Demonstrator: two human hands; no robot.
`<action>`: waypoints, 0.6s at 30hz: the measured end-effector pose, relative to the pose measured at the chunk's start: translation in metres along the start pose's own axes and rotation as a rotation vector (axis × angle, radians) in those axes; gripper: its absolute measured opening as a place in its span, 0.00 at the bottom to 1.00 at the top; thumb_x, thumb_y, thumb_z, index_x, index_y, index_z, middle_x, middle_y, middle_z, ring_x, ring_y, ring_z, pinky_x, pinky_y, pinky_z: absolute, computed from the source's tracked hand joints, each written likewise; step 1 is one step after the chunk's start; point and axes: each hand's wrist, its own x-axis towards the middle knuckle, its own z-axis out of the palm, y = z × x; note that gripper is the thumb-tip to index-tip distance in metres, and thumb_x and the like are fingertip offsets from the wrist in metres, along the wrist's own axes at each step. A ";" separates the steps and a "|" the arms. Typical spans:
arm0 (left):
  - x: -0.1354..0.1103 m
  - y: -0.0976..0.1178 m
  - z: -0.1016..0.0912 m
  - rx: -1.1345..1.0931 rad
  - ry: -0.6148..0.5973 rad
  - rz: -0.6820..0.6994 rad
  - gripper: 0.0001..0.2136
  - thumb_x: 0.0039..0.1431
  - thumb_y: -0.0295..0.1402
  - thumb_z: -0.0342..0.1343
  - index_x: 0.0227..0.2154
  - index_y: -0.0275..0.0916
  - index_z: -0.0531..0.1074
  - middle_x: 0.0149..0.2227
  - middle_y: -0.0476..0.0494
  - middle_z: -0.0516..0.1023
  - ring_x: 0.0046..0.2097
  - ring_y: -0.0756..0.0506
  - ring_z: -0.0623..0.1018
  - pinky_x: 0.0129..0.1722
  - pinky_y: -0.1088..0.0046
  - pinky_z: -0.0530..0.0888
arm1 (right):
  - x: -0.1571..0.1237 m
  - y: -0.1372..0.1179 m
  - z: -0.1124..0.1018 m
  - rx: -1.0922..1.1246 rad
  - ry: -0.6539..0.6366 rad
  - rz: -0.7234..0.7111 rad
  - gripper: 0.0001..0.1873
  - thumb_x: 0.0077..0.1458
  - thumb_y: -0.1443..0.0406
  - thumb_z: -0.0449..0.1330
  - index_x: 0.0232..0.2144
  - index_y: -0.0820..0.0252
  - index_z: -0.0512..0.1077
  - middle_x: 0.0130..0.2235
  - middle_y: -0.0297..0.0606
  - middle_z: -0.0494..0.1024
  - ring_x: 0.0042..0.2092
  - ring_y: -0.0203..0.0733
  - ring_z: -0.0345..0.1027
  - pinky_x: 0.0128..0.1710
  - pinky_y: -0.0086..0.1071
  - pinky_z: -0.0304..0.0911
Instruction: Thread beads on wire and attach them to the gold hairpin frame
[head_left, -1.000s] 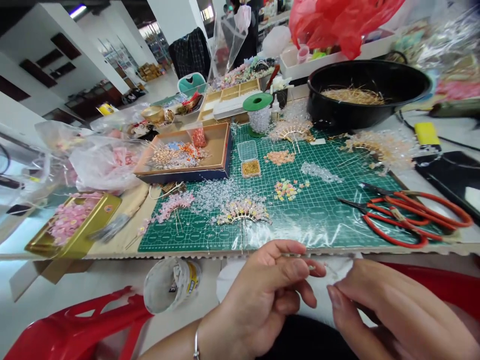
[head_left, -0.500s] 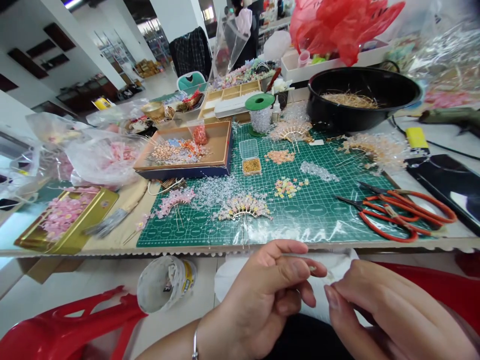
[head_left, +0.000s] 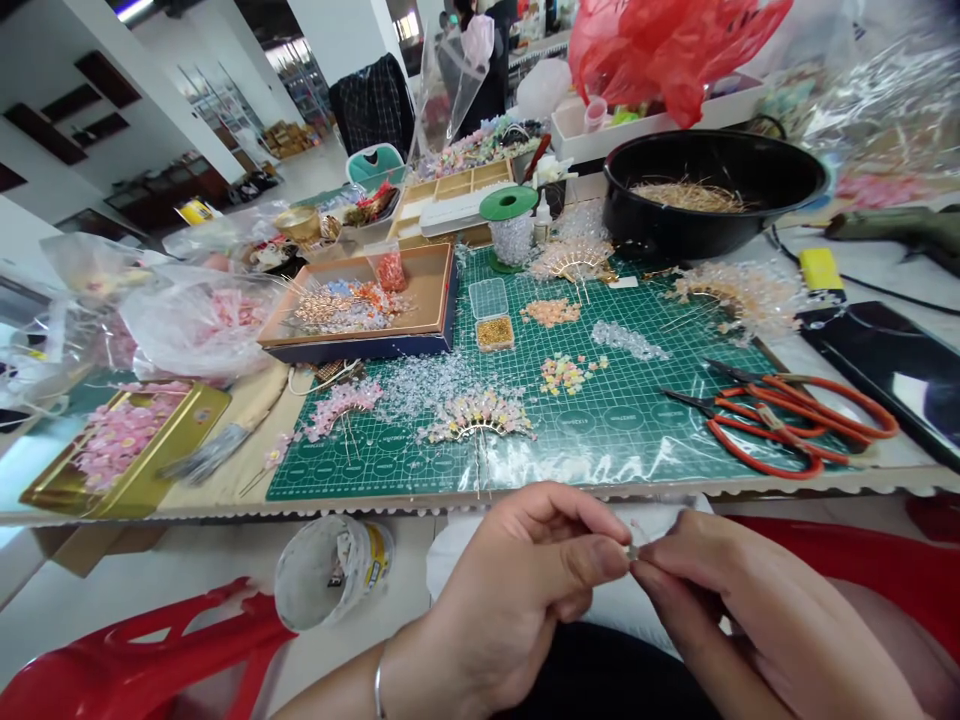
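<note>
My left hand [head_left: 517, 590] and my right hand [head_left: 750, 600] meet in front of the table edge, fingertips together. Both pinch a tiny pale bead on fine wire [head_left: 634, 549], mostly hidden by my fingers. A white cloth [head_left: 622, 605] lies on my lap beneath them. Beyond the edge spreads a green cutting mat [head_left: 600, 440], and the nearest piece on it is a fan-shaped beaded hair comb [head_left: 476, 415]. Loose clear beads [head_left: 427, 385] are scattered beside that comb.
Two pairs of red-handled scissors [head_left: 780, 425] lie at the mat's right. A black pot of straw [head_left: 712, 170] stands behind it. To the left are a brown tray of wired beads [head_left: 360, 315] and a gold tin of pink flowers [head_left: 124, 450]. A plastic tub [head_left: 330, 570] sits on the floor.
My hands have come together, and my right fingertips now meet my left at the bead. The view has shifted slightly, so the table appears further left.
</note>
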 end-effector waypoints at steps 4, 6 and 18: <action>-0.004 0.012 -0.002 0.529 -0.003 0.259 0.03 0.55 0.32 0.69 0.30 0.41 0.81 0.35 0.46 0.76 0.36 0.50 0.74 0.35 0.75 0.68 | -0.005 0.007 0.002 0.140 -0.045 0.159 0.05 0.65 0.65 0.55 0.44 0.53 0.65 0.26 0.28 0.75 0.26 0.35 0.74 0.24 0.23 0.72; -0.007 0.020 -0.002 0.849 -0.026 0.428 0.03 0.61 0.33 0.64 0.33 0.42 0.82 0.38 0.43 0.77 0.39 0.47 0.76 0.38 0.72 0.69 | -0.005 0.010 0.003 0.249 -0.103 0.223 0.06 0.67 0.63 0.54 0.46 0.52 0.65 0.27 0.28 0.75 0.27 0.35 0.75 0.24 0.23 0.72; 0.025 0.072 0.009 1.426 -0.333 0.589 0.07 0.66 0.29 0.56 0.38 0.42 0.80 0.42 0.42 0.81 0.44 0.46 0.79 0.45 0.71 0.73 | -0.008 0.036 0.003 0.372 -0.171 0.334 0.08 0.67 0.67 0.52 0.35 0.53 0.67 0.28 0.30 0.74 0.28 0.35 0.71 0.26 0.24 0.70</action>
